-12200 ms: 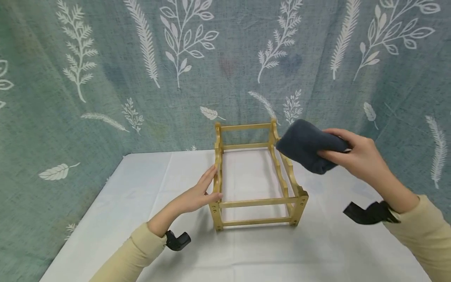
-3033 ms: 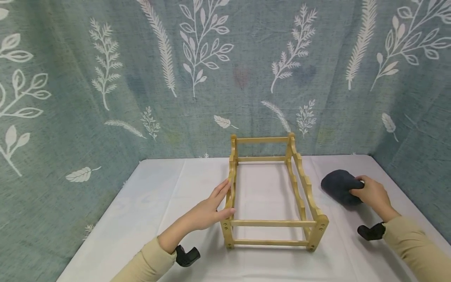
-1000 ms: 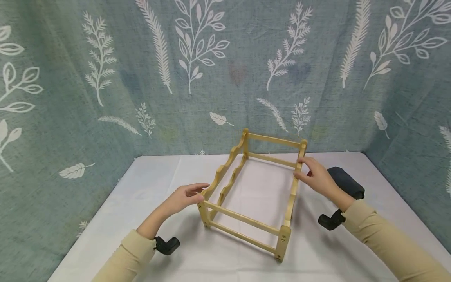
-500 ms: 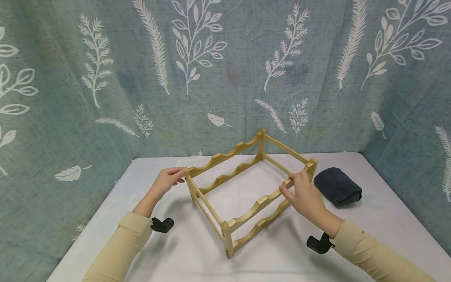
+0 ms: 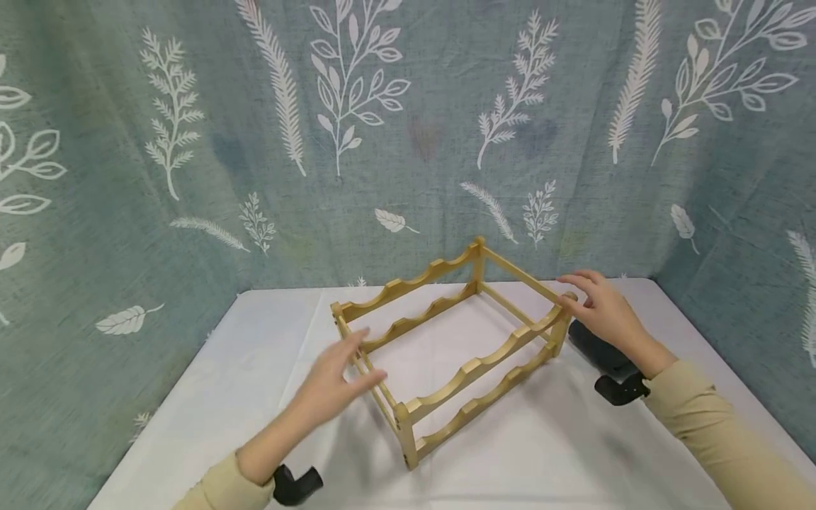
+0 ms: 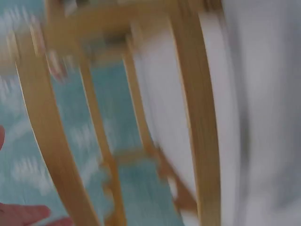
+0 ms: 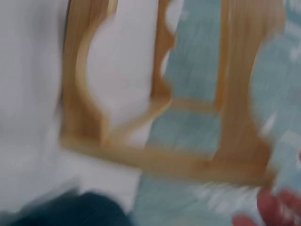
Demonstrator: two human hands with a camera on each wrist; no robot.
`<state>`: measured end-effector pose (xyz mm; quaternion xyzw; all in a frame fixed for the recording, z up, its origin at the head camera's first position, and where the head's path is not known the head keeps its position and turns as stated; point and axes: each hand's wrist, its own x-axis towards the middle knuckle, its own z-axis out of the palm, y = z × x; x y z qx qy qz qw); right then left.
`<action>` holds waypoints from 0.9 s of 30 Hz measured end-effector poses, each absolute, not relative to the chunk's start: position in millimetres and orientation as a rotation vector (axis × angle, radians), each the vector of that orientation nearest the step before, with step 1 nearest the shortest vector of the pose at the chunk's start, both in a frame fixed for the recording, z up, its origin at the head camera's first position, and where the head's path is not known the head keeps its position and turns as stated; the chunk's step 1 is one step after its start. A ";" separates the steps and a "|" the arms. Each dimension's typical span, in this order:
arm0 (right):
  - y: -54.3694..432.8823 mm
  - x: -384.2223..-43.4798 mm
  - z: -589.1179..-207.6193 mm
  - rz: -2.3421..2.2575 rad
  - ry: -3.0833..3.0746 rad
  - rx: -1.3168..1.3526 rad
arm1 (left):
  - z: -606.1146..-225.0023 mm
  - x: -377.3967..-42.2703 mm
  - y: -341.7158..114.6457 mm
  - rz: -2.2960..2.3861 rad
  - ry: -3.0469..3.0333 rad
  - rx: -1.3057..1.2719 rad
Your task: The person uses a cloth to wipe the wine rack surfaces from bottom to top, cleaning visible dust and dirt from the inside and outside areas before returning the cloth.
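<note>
A wooden rack point(image 5: 474, 368) with scalloped side rails, like a small wine rack, stands at an angle on the white table. My left hand point(image 5: 331, 382) is over its left end bars, fingers spread and holding nothing. In the left wrist view, fingertips of that hand point(image 6: 26, 214) show beside a blurred bar. My right hand point(image 5: 602, 312) is at the rack's right corner post, thumb and fingers apart around the post's top. The right wrist view shows blurred fingertips point(image 7: 275, 207) just off that corner. A dark blue folded cloth point(image 5: 589, 347) lies beyond, partly hidden by my right hand.
The white tabletop point(image 5: 268, 340) reaches back to a green-blue curtain point(image 5: 433, 177) with white leaf prints, which also closes both sides. Black wrist cameras point(image 5: 296, 485) jut out below each hand.
The cloth, earlier in my right hand, now lies at the right. Both hands turned the rack; since then the left has let go of its corner and the right has slid to the far post.
</note>
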<state>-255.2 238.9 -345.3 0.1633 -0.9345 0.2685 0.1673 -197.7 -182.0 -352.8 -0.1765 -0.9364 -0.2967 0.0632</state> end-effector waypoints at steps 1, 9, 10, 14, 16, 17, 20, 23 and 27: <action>245.1 -260.7 -348.1 0.808 -2.683 0.471 | -353.5 -184.9 -173.4 -0.918 -2.876 -0.549; 254.7 -273.5 -369.2 1.203 -2.674 0.327 | -360.9 -157.2 -153.8 -0.994 -2.965 -0.477; 254.5 -273.4 -369.4 1.213 -2.674 0.315 | -361.1 -157.3 -153.8 -1.002 -2.966 -0.466; 253.4 -268.5 -370.3 1.211 -2.660 0.306 | -363.4 -159.3 -156.6 -1.060 -2.987 -0.411; 252.8 -263.6 -372.0 1.216 -2.640 0.312 | -364.8 -162.3 -160.5 -1.100 -2.984 -0.401; 252.4 -260.5 -372.9 1.222 -2.630 0.316 | -365.6 -164.3 -163.1 -1.122 -2.977 -0.402; 251.7 -249.1 -375.5 1.223 -2.601 0.345 | -367.6 -172.2 -172.8 -1.203 -2.926 -0.424; 249.8 -236.1 -376.1 1.171 -2.571 0.412 | -369.9 -181.4 -184.4 -1.318 -2.838 -0.431; 245.6 -219.3 -375.5 1.093 -2.512 0.528 | -372.3 -195.5 -198.7 -1.412 -2.715 -0.422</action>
